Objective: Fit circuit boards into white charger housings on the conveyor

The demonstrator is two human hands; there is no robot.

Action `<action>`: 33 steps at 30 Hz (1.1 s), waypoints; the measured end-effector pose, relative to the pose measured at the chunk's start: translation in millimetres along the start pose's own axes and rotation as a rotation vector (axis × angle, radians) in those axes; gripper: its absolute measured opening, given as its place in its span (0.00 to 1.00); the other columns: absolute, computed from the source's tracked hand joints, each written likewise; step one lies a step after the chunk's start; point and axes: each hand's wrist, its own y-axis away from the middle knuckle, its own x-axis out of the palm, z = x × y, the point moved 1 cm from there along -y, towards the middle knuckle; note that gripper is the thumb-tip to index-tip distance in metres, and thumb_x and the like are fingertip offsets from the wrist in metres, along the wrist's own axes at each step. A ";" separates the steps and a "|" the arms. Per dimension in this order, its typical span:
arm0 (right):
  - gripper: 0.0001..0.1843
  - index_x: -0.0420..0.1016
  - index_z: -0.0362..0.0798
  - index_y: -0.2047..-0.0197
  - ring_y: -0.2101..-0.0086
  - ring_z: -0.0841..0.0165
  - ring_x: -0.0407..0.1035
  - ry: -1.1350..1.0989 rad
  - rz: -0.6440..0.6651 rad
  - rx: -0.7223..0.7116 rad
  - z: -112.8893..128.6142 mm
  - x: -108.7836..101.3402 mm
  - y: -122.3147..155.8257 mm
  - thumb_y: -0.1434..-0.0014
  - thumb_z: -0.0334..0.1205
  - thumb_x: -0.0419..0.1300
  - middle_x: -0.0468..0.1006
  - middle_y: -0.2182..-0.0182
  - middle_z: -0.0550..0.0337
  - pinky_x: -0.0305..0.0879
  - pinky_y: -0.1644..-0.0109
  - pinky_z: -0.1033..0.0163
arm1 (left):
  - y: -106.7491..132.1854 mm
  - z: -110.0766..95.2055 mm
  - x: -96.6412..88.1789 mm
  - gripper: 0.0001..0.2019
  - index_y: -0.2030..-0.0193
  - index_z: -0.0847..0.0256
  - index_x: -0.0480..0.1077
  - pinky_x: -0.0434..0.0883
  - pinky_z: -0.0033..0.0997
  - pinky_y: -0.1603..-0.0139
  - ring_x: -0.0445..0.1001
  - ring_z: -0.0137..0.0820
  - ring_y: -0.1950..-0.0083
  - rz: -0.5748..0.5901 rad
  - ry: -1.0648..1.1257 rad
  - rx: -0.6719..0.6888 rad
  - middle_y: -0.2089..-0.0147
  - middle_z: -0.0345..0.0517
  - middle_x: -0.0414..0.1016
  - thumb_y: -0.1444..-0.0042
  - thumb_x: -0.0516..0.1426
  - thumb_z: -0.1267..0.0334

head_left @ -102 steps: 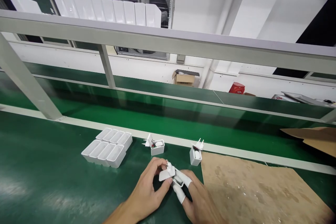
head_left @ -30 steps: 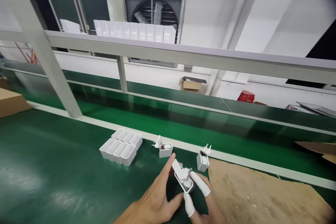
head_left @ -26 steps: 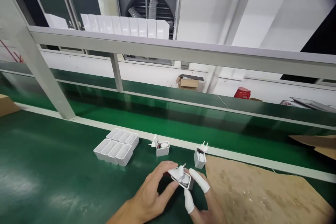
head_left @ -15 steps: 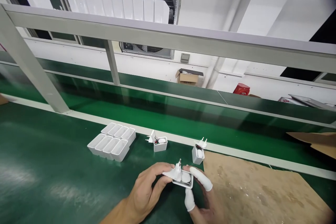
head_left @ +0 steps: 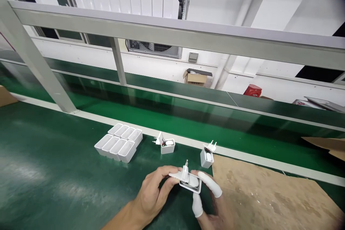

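Both my hands hold one white charger (head_left: 188,180) just above the green bench. My left hand (head_left: 152,197) pinches its plug lid, whose two pins point up. My right hand (head_left: 211,201), with white finger cots on thumb and forefinger, grips the open white housing under the lid. The lid lies nearly flat over the housing. Two more open chargers stand beyond my hands: one (head_left: 167,145) with its lid tipped left, one (head_left: 207,155) upright at the cardboard's corner.
A block of several empty white housings (head_left: 118,143) sits to the left on the green bench (head_left: 48,172). A brown cardboard sheet (head_left: 269,197) covers the right. Behind runs a green conveyor (head_left: 188,122) under a grey frame rail (head_left: 172,36).
The plug lid stood tilted up off the housing a second ago; it now lies almost flat on it. My hands stayed in the same spot, and the view shifted slightly.
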 end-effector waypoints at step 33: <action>0.20 0.67 0.52 0.35 0.45 0.65 0.77 0.163 0.013 -0.111 7.6 -13.8 -12.8 0.29 0.34 0.56 0.81 0.46 0.56 0.75 0.38 0.59 | 1.7 -2.1 5.2 0.06 0.45 0.52 0.71 0.80 0.13 0.51 0.87 0.24 0.56 -0.050 0.064 -0.108 0.53 0.36 0.87 0.26 0.58 0.65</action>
